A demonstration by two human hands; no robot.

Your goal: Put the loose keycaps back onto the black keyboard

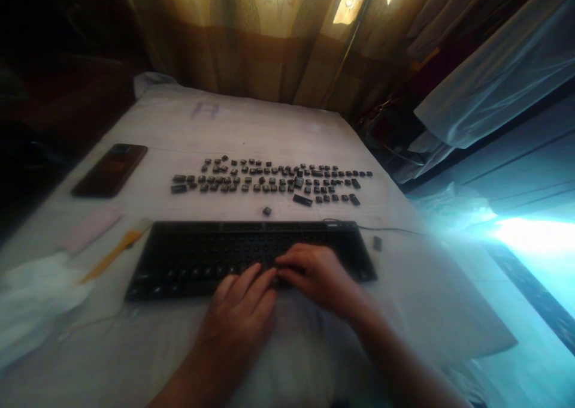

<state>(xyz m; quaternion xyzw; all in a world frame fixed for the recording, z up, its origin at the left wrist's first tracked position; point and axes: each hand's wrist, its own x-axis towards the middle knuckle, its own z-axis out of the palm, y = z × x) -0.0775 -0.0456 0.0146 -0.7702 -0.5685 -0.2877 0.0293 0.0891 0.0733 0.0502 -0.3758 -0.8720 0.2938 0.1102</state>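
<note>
A black keyboard lies in front of me, with several keycaps fitted along its lower left rows and many positions bare. My left hand rests on its front edge, fingers stretched out flat. Against those fingertips, my right hand has its thumb and index finger pinched together over the lower middle of the keyboard. Whatever sits in that pinch is too small and blurred to make out. Beyond the keyboard, loose black keycaps are spread in rough rows, with one single keycap nearer to me and a longer keycap beside it.
To the left are a dark phone, a pink pad, an orange-handled brush and crumpled white material. A small dark piece and the cable lie right. Curtains hang behind the white-covered table.
</note>
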